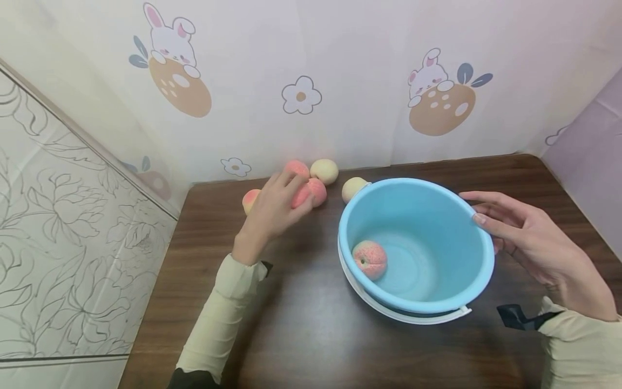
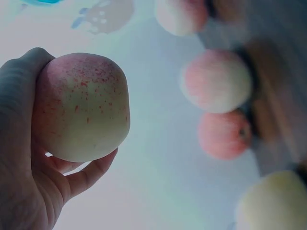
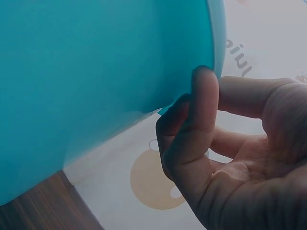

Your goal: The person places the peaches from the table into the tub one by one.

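Observation:
A peach [image 2: 81,108], yellowish with pink speckles, fills the grasp of my left hand [image 1: 273,208], whose thumb and fingers curl round it in the left wrist view. Around that hand at the back of the table lie several more peaches, among them a pink one [image 1: 318,193] and a pale one [image 1: 324,171]. My right hand [image 1: 539,243] pinches the right rim of a light blue bucket [image 1: 413,186]. One pink speckled peach [image 1: 370,260] rests on the bucket's floor, at its left side. In the right wrist view, fingers [image 3: 204,105] press the bucket's wall.
The dark wooden table [image 1: 291,319] meets a wall [image 1: 350,124] printed with rabbits and flowers. Another pale peach [image 1: 353,189] sits just behind the bucket's left rim. The bucket's white handle [image 1: 389,315] hangs along its front. A flower-patterned panel [image 1: 68,243] stands at left.

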Available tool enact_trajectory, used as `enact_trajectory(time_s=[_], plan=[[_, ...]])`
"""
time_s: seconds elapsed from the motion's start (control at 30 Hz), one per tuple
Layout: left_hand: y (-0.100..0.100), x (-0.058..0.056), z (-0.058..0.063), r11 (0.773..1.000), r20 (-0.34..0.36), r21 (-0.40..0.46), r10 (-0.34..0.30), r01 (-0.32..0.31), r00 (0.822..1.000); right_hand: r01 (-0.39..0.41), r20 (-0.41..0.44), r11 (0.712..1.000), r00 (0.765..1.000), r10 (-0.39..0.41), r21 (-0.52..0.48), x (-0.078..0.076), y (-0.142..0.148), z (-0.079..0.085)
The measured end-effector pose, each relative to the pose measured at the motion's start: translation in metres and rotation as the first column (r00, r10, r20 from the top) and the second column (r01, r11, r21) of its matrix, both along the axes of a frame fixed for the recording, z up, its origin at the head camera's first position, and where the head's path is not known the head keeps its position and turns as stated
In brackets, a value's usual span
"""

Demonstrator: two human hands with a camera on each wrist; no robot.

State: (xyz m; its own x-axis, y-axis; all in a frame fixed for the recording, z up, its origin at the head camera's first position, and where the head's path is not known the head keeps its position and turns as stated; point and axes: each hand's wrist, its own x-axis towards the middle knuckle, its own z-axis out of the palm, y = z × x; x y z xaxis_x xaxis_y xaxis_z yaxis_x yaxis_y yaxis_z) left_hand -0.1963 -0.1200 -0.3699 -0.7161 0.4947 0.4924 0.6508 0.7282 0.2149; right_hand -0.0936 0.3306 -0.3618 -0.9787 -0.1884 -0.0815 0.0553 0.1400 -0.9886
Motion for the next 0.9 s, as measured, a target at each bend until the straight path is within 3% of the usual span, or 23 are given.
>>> enact_trajectory(time_s=[0.23, 0.4, 0.67, 0.9], plan=[[0.02, 0.014, 0.032, 0.998, -0.059, 0.0, -0.059, 0.06, 0.996, 0.016, 0.017, 1.0, 1.0, -0.016, 0.007, 0.0, 0.001, -0.001], [0.035, 0.025, 0.052, 0.993, -0.14, -0.024, -0.115, 0.113, 0.983, 0.011, 0.012, 1.0, 1.0, -0.011, 0.006, -0.001, 0.001, -0.002], [0.058, 0.035, 0.067, 0.977, -0.269, -0.046, -0.211, 0.207, 0.94, 0.033, 0.015, 0.996, 0.999, -0.034, 0.08, -0.002, 0.0, 0.0], [0.074, 0.044, 0.074, 0.957, -0.302, -0.086, -0.291, 0.278, 0.908, 0.022, 0.001, 0.996, 1.0, -0.022, 0.087, -0.002, -0.001, 0.001]])
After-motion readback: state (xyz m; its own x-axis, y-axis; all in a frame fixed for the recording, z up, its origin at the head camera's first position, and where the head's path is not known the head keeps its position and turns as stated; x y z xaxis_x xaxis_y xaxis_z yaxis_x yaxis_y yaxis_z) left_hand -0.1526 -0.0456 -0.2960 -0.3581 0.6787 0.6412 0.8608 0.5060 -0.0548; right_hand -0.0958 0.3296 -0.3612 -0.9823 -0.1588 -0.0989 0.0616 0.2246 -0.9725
